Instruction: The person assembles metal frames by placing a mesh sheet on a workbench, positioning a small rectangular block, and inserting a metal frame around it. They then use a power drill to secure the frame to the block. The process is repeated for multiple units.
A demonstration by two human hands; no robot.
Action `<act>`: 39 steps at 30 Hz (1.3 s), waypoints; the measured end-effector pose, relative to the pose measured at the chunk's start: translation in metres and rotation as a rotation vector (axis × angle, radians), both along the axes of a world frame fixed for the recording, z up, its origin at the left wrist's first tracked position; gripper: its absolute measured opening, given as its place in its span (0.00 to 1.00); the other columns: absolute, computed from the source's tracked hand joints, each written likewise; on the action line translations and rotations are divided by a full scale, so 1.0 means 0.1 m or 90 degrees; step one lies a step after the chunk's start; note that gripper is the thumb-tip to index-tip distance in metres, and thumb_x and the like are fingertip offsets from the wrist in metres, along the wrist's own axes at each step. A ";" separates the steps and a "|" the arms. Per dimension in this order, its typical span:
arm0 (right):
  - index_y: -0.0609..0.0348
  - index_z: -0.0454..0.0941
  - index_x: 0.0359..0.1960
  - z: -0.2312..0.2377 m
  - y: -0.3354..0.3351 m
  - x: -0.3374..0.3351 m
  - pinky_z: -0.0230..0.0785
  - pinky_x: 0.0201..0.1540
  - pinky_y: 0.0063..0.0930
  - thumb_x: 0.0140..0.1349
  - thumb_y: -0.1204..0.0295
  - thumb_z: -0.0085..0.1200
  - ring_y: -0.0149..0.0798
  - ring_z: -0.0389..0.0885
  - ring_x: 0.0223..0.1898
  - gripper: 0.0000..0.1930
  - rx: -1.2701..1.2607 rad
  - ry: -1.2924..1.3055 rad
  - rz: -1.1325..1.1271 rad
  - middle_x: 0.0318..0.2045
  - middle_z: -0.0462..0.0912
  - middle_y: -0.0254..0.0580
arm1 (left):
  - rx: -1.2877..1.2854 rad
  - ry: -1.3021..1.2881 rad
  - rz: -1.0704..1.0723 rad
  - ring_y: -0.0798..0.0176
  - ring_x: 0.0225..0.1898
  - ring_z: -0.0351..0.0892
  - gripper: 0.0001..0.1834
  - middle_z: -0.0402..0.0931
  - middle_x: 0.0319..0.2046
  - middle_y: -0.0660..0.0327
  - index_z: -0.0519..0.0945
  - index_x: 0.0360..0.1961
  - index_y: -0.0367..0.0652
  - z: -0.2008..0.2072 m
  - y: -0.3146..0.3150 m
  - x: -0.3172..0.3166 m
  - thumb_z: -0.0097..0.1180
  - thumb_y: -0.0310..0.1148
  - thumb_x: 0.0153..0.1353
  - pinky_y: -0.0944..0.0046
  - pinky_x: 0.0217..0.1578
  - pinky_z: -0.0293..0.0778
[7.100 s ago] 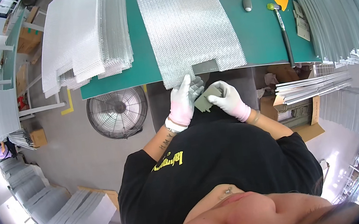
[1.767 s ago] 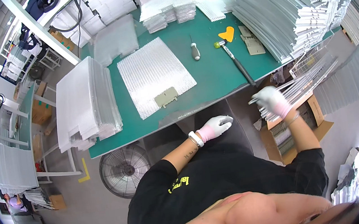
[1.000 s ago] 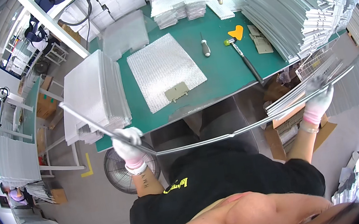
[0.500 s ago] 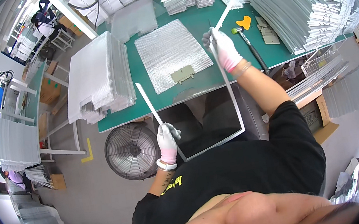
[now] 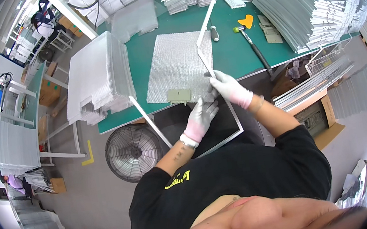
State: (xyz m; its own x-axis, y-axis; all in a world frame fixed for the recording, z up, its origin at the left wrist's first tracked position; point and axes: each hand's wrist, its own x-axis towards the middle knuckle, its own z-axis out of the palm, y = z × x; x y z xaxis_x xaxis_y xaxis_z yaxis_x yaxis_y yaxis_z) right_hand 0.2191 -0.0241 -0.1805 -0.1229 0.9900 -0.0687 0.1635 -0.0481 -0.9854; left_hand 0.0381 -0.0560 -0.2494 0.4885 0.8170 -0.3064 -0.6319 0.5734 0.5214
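My right hand (image 5: 230, 90), in a white glove with a pink cuff, grips a thin white frame strip (image 5: 205, 60). The strip bends and runs up past the mesh panel; its other sides come down over my lap and up to a free end (image 5: 134, 101) at the left. My left hand (image 5: 199, 120), gloved alike, has its fingers apart at the panel's near edge; whether they touch it I cannot tell. The silvery mesh panel (image 5: 176, 60) lies on the green table (image 5: 240, 53), a grey-green notched plate (image 5: 179, 96) on its near edge.
Stacked pale panels (image 5: 95, 75) stand at the table's left. A screwdriver (image 5: 214, 34), a hammer (image 5: 256, 51) and an orange piece (image 5: 246, 22) lie to the right, before a large bundle of strips (image 5: 313, 5). A round fan (image 5: 134, 152) stands on the floor.
My left hand has let go of the frame's left side and moved right to the panel. My right hand has come nearer me along the frame. The panel and plate have turned clockwise.
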 end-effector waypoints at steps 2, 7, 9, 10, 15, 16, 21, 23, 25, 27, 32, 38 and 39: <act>0.59 0.60 0.72 -0.04 -0.33 -0.06 0.74 0.42 0.29 0.73 0.70 0.44 0.33 0.81 0.35 0.27 0.106 0.000 -0.117 0.35 0.83 0.41 | 0.078 -0.031 -0.020 0.54 0.60 0.73 0.25 0.74 0.58 0.53 0.69 0.64 0.40 0.04 0.17 0.12 0.48 0.47 0.75 0.54 0.62 0.68; 0.53 0.48 0.78 -0.40 -0.49 0.00 0.71 0.33 0.20 0.73 0.77 0.38 0.23 0.66 0.23 0.32 0.063 0.289 -0.122 0.36 0.75 0.37 | 0.083 -0.154 0.049 0.54 0.59 0.73 0.16 0.75 0.52 0.53 0.73 0.55 0.37 0.29 0.64 0.42 0.47 0.38 0.76 0.53 0.61 0.70; 0.54 0.48 0.78 -0.29 -0.44 -0.02 0.70 0.32 0.21 0.74 0.76 0.37 0.23 0.64 0.22 0.31 0.034 0.372 -0.104 0.35 0.74 0.37 | 0.041 -0.163 0.079 0.54 0.56 0.74 0.14 0.76 0.51 0.52 0.73 0.53 0.35 0.41 0.86 0.60 0.50 0.34 0.74 0.53 0.60 0.72; 0.54 0.49 0.78 -0.23 -0.41 -0.02 0.70 0.31 0.21 0.74 0.76 0.37 0.23 0.63 0.21 0.31 0.024 0.411 -0.092 0.35 0.73 0.38 | 0.035 -0.162 0.085 0.54 0.55 0.75 0.13 0.76 0.50 0.52 0.73 0.52 0.35 0.36 0.97 0.66 0.51 0.32 0.73 0.53 0.60 0.72; 0.53 0.50 0.78 -0.24 -0.41 0.06 0.70 0.31 0.22 0.75 0.75 0.39 0.22 0.62 0.20 0.30 -0.009 0.408 -0.095 0.34 0.73 0.36 | 0.026 -0.120 0.122 0.54 0.51 0.77 0.11 0.77 0.47 0.52 0.75 0.50 0.33 0.20 1.15 0.82 0.52 0.29 0.72 0.54 0.58 0.73; 0.53 0.51 0.78 -0.22 -0.42 0.05 0.70 0.31 0.22 0.75 0.75 0.39 0.22 0.62 0.20 0.30 -0.015 0.393 -0.111 0.34 0.74 0.36 | 0.033 -0.106 0.129 0.55 0.51 0.77 0.11 0.78 0.47 0.52 0.76 0.50 0.33 0.20 1.15 0.85 0.52 0.29 0.71 0.55 0.58 0.73; 0.53 0.49 0.78 -0.26 -0.50 0.00 0.72 0.29 0.20 0.73 0.76 0.42 0.25 0.70 0.21 0.32 -0.031 0.245 -0.168 0.32 0.75 0.37 | 0.179 -0.004 0.074 0.57 0.52 0.78 0.13 0.79 0.48 0.54 0.77 0.53 0.32 0.22 1.11 0.87 0.50 0.27 0.72 0.58 0.56 0.74; 0.54 0.49 0.78 -0.17 -0.54 -0.03 0.72 0.30 0.22 0.72 0.76 0.42 0.25 0.70 0.22 0.33 -0.031 0.303 -0.140 0.33 0.75 0.37 | 0.305 0.070 0.086 0.57 0.53 0.79 0.14 0.80 0.50 0.54 0.77 0.54 0.32 -0.03 1.24 0.80 0.52 0.27 0.71 0.58 0.55 0.76; 0.55 0.50 0.78 -0.20 -0.56 -0.03 0.72 0.30 0.23 0.72 0.76 0.41 0.26 0.69 0.23 0.33 -0.026 0.319 -0.133 0.34 0.75 0.37 | 0.276 0.048 0.105 0.56 0.52 0.79 0.13 0.80 0.49 0.54 0.78 0.53 0.33 -0.04 1.28 0.84 0.55 0.27 0.70 0.58 0.54 0.76; 0.55 0.50 0.78 -0.25 -0.55 0.01 0.73 0.30 0.23 0.72 0.76 0.40 0.26 0.70 0.23 0.32 -0.018 0.258 -0.141 0.35 0.75 0.38 | 0.141 -0.037 0.109 0.58 0.51 0.80 0.12 0.81 0.48 0.55 0.79 0.51 0.34 0.06 1.24 0.91 0.56 0.27 0.70 0.57 0.53 0.76; 0.56 0.49 0.78 -0.12 -0.56 -0.03 0.72 0.30 0.23 0.72 0.76 0.41 0.24 0.65 0.22 0.33 -0.017 0.288 -0.142 0.32 0.73 0.35 | 0.177 0.064 0.150 0.59 0.49 0.80 0.10 0.81 0.46 0.56 0.79 0.49 0.35 0.11 1.22 0.91 0.56 0.26 0.69 0.57 0.49 0.76; 0.53 0.49 0.78 -0.14 -0.58 -0.04 0.71 0.30 0.22 0.73 0.75 0.40 0.24 0.66 0.24 0.32 -0.026 0.201 -0.155 0.33 0.73 0.34 | 0.238 0.133 0.138 0.59 0.47 0.81 0.09 0.80 0.45 0.57 0.79 0.48 0.35 -0.05 1.35 0.94 0.56 0.26 0.69 0.58 0.47 0.77; 0.53 0.49 0.78 -0.12 -0.58 -0.05 0.71 0.30 0.22 0.73 0.75 0.39 0.24 0.66 0.25 0.32 -0.031 0.200 -0.150 0.33 0.73 0.34 | 0.236 0.124 0.148 0.59 0.46 0.81 0.09 0.80 0.44 0.57 0.79 0.48 0.35 -0.14 1.43 0.95 0.56 0.26 0.70 0.58 0.46 0.77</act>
State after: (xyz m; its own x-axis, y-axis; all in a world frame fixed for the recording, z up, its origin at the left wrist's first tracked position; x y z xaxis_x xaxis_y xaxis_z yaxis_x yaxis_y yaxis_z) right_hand 0.2142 -0.0817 -0.1920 0.0857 0.9901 -0.1113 -0.1663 -0.0959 -0.9814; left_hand 0.1332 0.0868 -0.2633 0.2428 0.9692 -0.0409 -0.5920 0.1815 0.7853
